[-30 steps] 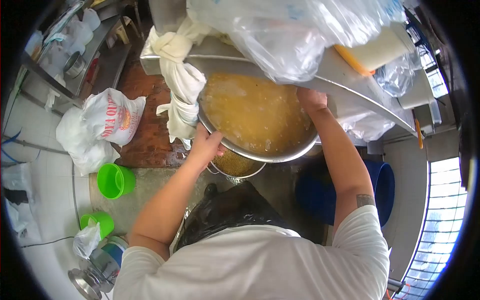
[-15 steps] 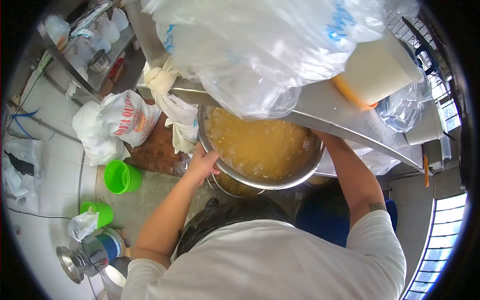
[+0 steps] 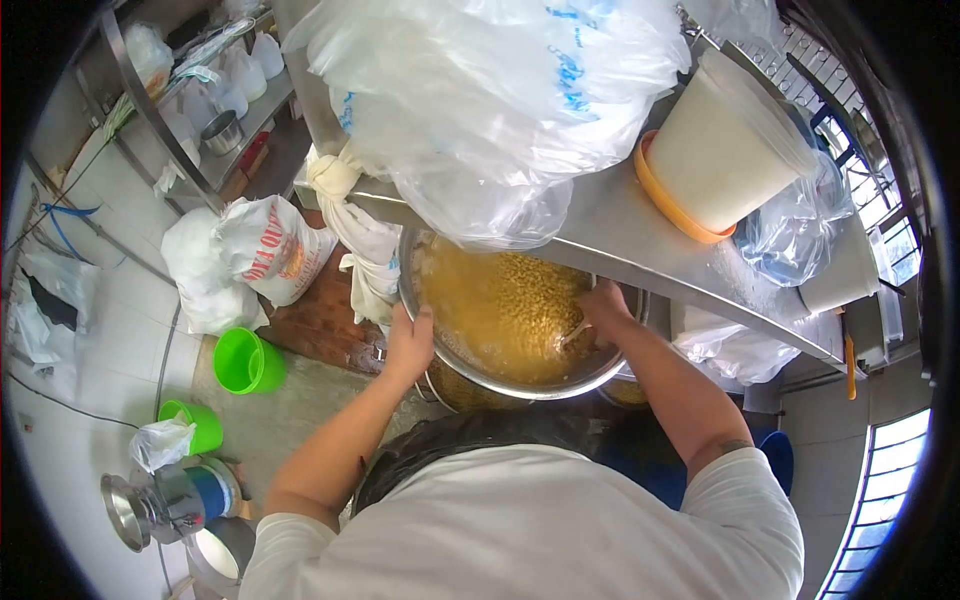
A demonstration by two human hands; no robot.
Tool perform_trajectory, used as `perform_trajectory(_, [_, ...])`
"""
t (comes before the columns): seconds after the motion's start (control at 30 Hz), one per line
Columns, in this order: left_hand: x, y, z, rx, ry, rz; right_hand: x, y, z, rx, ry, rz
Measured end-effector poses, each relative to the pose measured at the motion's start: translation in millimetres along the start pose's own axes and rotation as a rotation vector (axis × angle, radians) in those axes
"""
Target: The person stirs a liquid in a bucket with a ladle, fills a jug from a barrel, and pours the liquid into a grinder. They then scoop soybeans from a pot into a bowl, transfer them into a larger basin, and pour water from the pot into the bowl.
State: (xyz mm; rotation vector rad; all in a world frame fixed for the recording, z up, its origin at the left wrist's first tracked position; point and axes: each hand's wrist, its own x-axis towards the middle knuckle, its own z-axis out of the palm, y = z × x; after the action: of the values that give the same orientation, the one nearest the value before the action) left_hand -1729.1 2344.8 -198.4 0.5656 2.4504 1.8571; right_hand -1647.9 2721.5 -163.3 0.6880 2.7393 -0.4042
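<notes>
Two hands are at one large metal bowl (image 3: 520, 375) of yellow beans: the left hand (image 3: 408, 345) on its rim, the right hand (image 3: 603, 305) inside it. To the left of the left hand stand two green buckets (image 3: 247, 361), and beyond them lies one printed sack (image 3: 275, 250). Above the right hand sits one white tub (image 3: 722, 150) on the surface (image 3: 640, 240).

A large basin (image 3: 520, 375) is positioned beneath the edge of a shelf (image 3: 640, 235), above a smaller pot (image 3: 465, 392). The left hand (image 3: 408, 345) is placed on the basin's left rim; the right hand (image 3: 603, 305) is inside it among the beans (image 3: 510, 310). On the shelf, bags (image 3: 480, 110) are stacked left of a tub (image 3: 720, 150). Two buckets (image 3: 248, 362) are set on the floor to the left, below a sack (image 3: 275, 250)
</notes>
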Motion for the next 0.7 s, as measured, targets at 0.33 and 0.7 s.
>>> perform_trajectory(0.33, [-2, 19, 3, -0.027, 0.063, -0.08, -31, -77, 16, 0.999, -0.047, 0.185])
perform_trajectory(0.7, [-1, 22, -4, -0.016, 0.017, -0.137, -19, -107, 59, 1.814, -0.164, 0.403])
